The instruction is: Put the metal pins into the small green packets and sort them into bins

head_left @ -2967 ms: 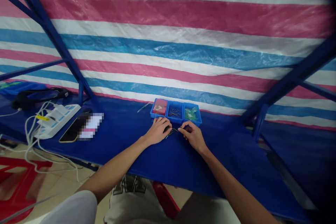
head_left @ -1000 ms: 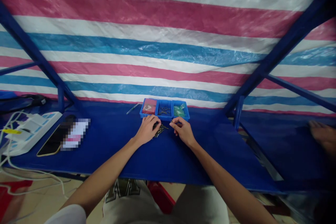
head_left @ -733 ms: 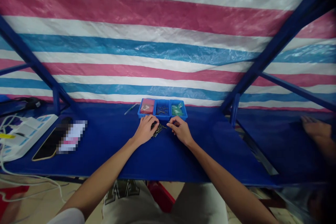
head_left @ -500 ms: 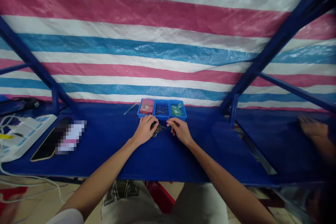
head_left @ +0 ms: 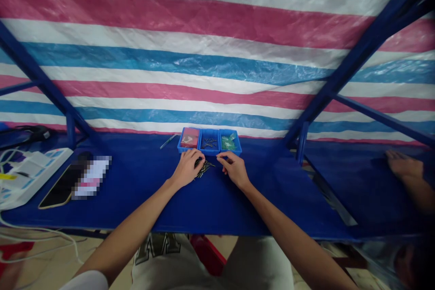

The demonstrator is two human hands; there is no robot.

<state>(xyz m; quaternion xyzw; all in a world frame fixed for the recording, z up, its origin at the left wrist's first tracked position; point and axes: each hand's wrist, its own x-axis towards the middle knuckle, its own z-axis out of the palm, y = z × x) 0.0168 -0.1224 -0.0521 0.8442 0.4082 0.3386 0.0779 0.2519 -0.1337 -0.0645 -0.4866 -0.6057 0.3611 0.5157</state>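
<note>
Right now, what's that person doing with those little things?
The person's left hand curls partly over a pile of thin pieces on the blue table. The right hand is beside it, thumb and finger close together; whether its grip holds anything, I can't tell. Behind them sit three blue boxes, the middle one with thin pieces too.

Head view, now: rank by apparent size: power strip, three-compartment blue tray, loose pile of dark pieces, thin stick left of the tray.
1. Power strip, cut off by the frame edge
2. Blue tray
3. Pile, partly hidden by the left hand
4. Thin stick

Apparent only: the strip is nearer the camera.
</note>
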